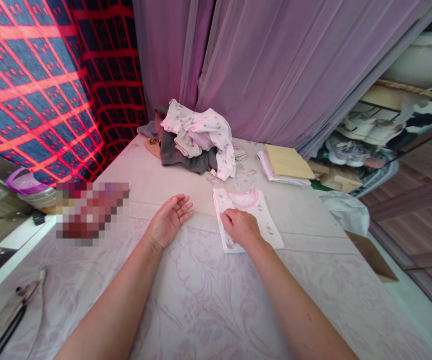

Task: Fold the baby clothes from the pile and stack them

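A white children's shirt [269,220] with a pink neckband and small printed figures lies folded in front of me, its neckline toward the far side. My right hand [243,227] rests on its left part, fingers curled closed against the cloth; the fingertips are mostly hidden. To the left, my left hand [172,216] holds nothing, palm turned inward and fingers loosely bent and apart. It is over the bedsheet, a short gap from the shirt.
Behind the shirt sits a heap of crumpled clothes [189,142]. A folded stack with a yellow piece [289,161] on top lies at the back right. Eyeglasses [9,310] and a cable [42,305] are at the near left. Purple curtains [268,65] hang behind.
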{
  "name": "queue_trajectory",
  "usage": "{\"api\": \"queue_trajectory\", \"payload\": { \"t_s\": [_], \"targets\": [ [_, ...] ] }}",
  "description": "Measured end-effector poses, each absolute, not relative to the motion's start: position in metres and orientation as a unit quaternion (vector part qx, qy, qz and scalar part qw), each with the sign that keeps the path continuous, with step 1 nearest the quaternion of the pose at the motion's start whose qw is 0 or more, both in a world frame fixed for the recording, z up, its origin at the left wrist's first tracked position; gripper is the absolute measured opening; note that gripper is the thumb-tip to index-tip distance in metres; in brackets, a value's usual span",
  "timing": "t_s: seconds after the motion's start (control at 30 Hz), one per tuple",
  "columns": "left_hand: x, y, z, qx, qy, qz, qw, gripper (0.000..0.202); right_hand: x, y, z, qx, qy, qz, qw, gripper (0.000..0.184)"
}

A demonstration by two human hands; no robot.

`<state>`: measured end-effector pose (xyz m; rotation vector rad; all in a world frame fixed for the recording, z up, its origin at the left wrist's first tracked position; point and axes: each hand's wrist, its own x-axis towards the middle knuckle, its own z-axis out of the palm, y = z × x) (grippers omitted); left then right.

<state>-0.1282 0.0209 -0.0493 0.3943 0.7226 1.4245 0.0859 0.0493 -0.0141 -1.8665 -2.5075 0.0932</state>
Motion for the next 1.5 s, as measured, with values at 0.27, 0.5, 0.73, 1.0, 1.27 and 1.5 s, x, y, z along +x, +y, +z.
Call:
{"api": "queue_trajectory", "payload": {
  "t_s": [0.27, 0.5, 0.73, 1.0, 1.27, 1.5],
  "targets": [
    [-0.128, 0.02, -0.047, 0.17, 0.325, 0.636, 0.679, 0.013, 0.077, 0.079, -0.035, -0.517, -0.853, 0.05, 0.045, 0.057],
    [-0.13, 0.02, -0.046, 0.176, 0.32, 0.633, 0.683, 0.012, 0.068, 0.073, -0.036, -0.53, -0.844, 0.082, 0.019, 0.06],
    [-0.13, 0.021, -0.046, 0.167, 0.321, 0.637, 0.681, 0.012, 0.062, 0.054, -0.041, -0.523, -0.847, 0.088, 0.035, 0.061],
    [-0.129, 0.022, -0.043, 0.159, 0.34, 0.636, 0.674, 0.013, 0.124, 0.05, -0.03, -0.585, -0.788, 0.064, 0.18, 0.042],
    [-0.116, 0.016, -0.053, 0.399, 0.475, 0.563, 0.546, 0.031, 0.215, 0.045, -0.027, -0.765, -0.63, 0.127, 0.053, 0.029],
    [-0.064, 0.01, -0.038, 0.706, 0.649, 0.215, 0.185, 0.032, 0.219, 0.053, -0.021, -0.754, -0.609, 0.243, 0.032, 0.035]
  ]
}}
